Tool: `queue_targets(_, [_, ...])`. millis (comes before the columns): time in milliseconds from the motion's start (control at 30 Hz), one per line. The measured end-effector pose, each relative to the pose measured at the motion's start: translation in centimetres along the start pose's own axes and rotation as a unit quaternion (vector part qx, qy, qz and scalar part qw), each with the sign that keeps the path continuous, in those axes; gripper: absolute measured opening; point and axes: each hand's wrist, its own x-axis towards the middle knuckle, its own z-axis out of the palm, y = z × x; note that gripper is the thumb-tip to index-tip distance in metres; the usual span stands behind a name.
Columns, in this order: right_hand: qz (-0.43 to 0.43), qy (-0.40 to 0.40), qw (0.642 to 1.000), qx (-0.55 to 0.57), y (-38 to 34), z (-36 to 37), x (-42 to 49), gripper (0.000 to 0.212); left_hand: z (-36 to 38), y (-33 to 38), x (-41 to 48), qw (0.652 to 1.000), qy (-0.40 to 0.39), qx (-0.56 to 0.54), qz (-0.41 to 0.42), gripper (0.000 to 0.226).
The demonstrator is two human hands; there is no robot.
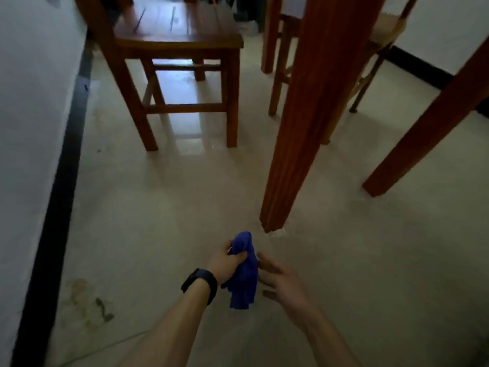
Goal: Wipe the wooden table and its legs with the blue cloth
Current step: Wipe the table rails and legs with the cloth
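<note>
My left hand (228, 263), with a black band on the wrist, grips the bunched blue cloth (244, 274), which hangs down from the fist above the tiled floor. Just right of the cloth is my right hand (281, 282), its fingers spread and relaxed, holding nothing. A thick reddish wooden table leg (296, 133) stands right in front of the hands, its foot a little beyond and to the right of the cloth. A second table leg (428, 128) slants in at the right. The tabletop is out of view.
A wooden chair (174, 41) stands at the back left, near the white wall (29, 128) with its black skirting. Further chair legs (277, 83) stand behind the near table leg. The pale floor has a stain (87, 300) at the lower left.
</note>
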Motion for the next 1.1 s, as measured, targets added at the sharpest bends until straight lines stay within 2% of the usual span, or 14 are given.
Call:
queue_targets(33, [-0.023,0.046,0.998,-0.034,-1.0,-0.8,0.2,0.045,-0.4,0.1,0.9,1.000,0.016,-0.011,0.008,0.037])
queue_targets(133, [-0.117,0.230,0.964,-0.060,-6.0,-2.8,1.4,0.078,-1.3,1.1,3.2,0.995,0.091,-0.013,0.037,0.017])
queue_targets(200, [-0.203,0.273,0.937,-0.083,-10.0,-3.4,1.8,0.096,-0.7,2.4,4.1,0.991,0.122,-0.023,0.048,0.014])
queue_targets(300, [-0.293,0.269,0.904,-0.156,-14.3,-2.8,4.0,0.105,1.1,3.4,5.9,0.990,0.105,-0.096,0.002,0.015])
queue_targets(400, [-0.319,0.320,0.870,-0.198,-14.6,-2.4,6.8,0.090,3.0,3.2,7.7,0.992,0.072,-0.104,-0.017,0.013])
queue_targets(533, [-0.334,0.355,0.842,-0.231,-13.2,-2.8,8.5,0.082,4.2,2.8,10.1,0.986,0.091,-0.136,-0.032,0.007])
queue_targets(600, [-0.341,0.354,0.840,-0.228,-13.1,-3.0,8.7,0.081,4.6,2.9,11.2,0.986,0.083,-0.138,-0.034,0.011])
queue_targets(733, [-0.351,0.359,0.838,-0.215,-13.2,-3.0,9.0,0.081,4.7,3.8,12.7,0.991,0.045,-0.111,-0.056,0.037])
queue_targets(867, [-0.351,0.363,0.835,-0.219,-13.3,-2.8,8.9,0.077,3.8,4.3,12.5,0.988,0.029,-0.140,-0.058,0.041])
queue_targets(1100, [-0.334,0.338,0.855,-0.208,-14.2,-2.5,7.4,0.073,2.1,8.5,7.6,0.959,0.010,-0.263,0.100,0.027])
